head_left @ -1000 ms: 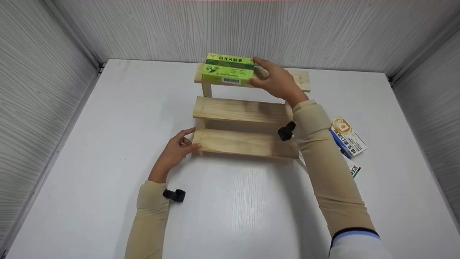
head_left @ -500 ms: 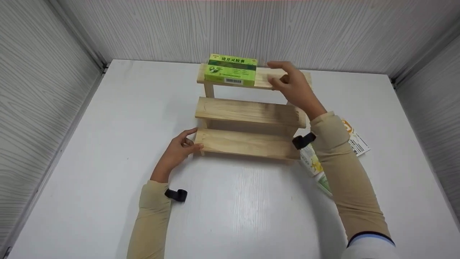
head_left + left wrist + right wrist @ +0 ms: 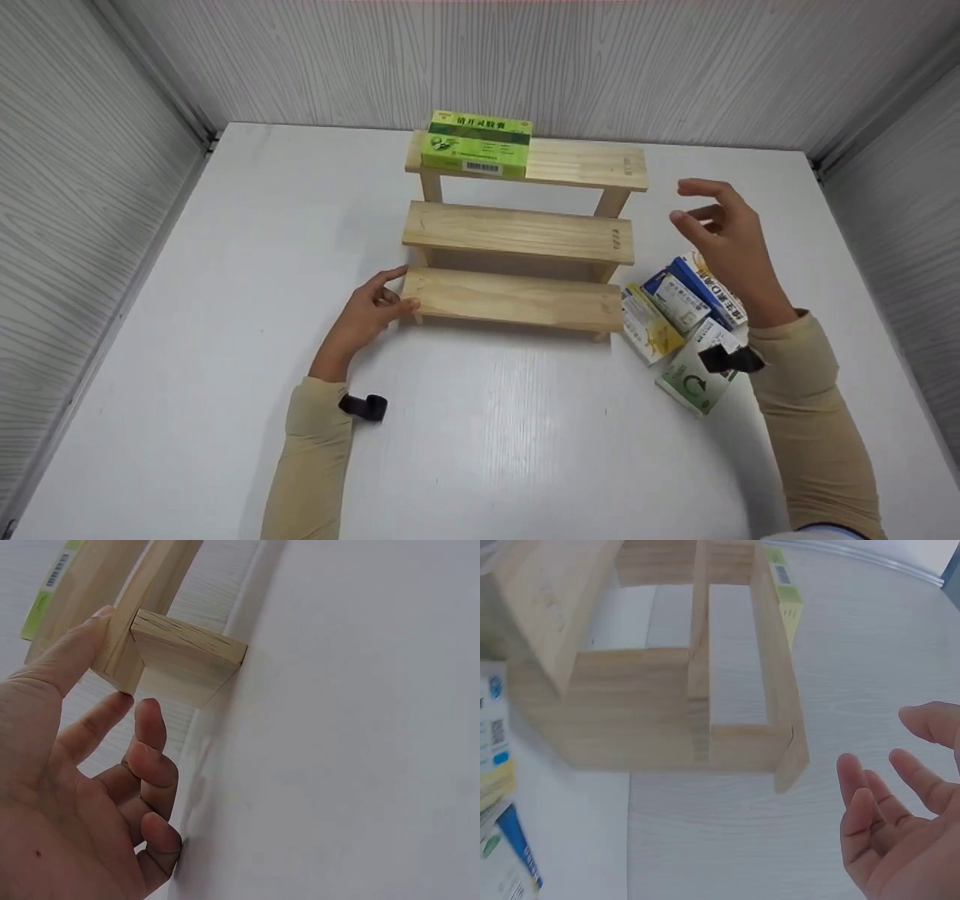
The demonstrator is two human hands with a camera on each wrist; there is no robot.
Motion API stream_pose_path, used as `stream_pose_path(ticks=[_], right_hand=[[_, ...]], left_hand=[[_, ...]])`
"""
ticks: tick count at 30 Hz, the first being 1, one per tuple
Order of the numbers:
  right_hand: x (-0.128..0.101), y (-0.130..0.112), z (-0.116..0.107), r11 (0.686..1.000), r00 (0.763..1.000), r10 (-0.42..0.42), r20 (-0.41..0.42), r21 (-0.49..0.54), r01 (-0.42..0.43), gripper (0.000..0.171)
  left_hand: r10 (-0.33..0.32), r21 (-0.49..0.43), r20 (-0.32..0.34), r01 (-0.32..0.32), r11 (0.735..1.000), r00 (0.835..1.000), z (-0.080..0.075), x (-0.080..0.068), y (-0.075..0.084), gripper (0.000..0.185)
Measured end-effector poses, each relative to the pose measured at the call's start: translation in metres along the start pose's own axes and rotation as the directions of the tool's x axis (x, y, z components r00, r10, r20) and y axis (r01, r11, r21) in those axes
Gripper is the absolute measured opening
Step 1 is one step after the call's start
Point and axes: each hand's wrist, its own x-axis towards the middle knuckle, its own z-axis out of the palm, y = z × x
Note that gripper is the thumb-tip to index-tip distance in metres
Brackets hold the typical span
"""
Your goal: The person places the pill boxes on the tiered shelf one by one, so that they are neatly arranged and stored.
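Observation:
A three-step wooden display rack [image 3: 517, 229] stands on the white table. On the left of its top step lies a green medicine box [image 3: 477, 142], barcode side facing me. My left hand [image 3: 367, 313] pinches the left end of the lowest step between thumb and forefinger; the left wrist view shows the thumb [image 3: 88, 645] on one edge and the other fingers curled free. Off to the rack's right, my right hand [image 3: 727, 240] hovers with loosely bent fingers and nothing in them. Below it lie several medicine boxes, among them a yellow-and-white box [image 3: 651, 324] and a green-and-white box [image 3: 694, 375].
Among the boxes at the rack's right are a blue-and-white box [image 3: 679, 301] and another blue one [image 3: 709, 289], partly covered by the right hand and wrist. Pale wood-grain panels [image 3: 480, 60] enclose the table [image 3: 480, 450] at the back and sides.
My right hand has let go of the green box and moved right and toward me, over the other boxes. The green box stays on the top step. My left hand keeps its place.

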Motion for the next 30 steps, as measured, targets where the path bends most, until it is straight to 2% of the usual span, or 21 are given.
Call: stream_pose_path(ticks=[7, 11, 17, 21, 24, 30], right_hand=[[-0.037, 0.037, -0.027, 0.995, 0.998, 0.054, -0.015, -0.08, -0.055, 0.046], [-0.053, 0.053, -0.041, 0.987, 0.993, 0.112, -0.031, -0.113, -0.114, 0.051], [-0.068, 0.081, -0.055, 0.958, 0.971, 0.237, -0.022, -0.16, -0.238, 0.064], [-0.074, 0.101, -0.06, 0.933, 0.946, 0.325, 0.013, -0.169, -0.318, 0.077], [-0.077, 0.115, -0.062, 0.911, 0.92, 0.389, 0.049, -0.17, -0.376, 0.087], [-0.077, 0.135, -0.06, 0.854, 0.849, 0.506, 0.15, -0.221, -0.47, 0.101]], left_hand=[[0.006, 0.007, -0.011, -0.005, 1.0, 1.0, 0.0, -0.001, -0.001, 0.07], [0.007, -0.007, -0.005, -0.007, 1.0, 1.0, 0.0, -0.001, 0.0, 0.068], [-0.013, -0.022, 0.017, 0.013, 1.0, 1.0, -0.002, -0.008, 0.015, 0.066], [-0.009, -0.008, 0.018, 0.009, 1.0, 1.0, -0.002, -0.015, 0.027, 0.064], [-0.014, -0.007, 0.016, 0.014, 1.0, 1.0, -0.002, -0.017, 0.03, 0.063], [-0.021, -0.012, 0.014, 0.021, 1.0, 1.0, -0.001, -0.015, 0.028, 0.063]])
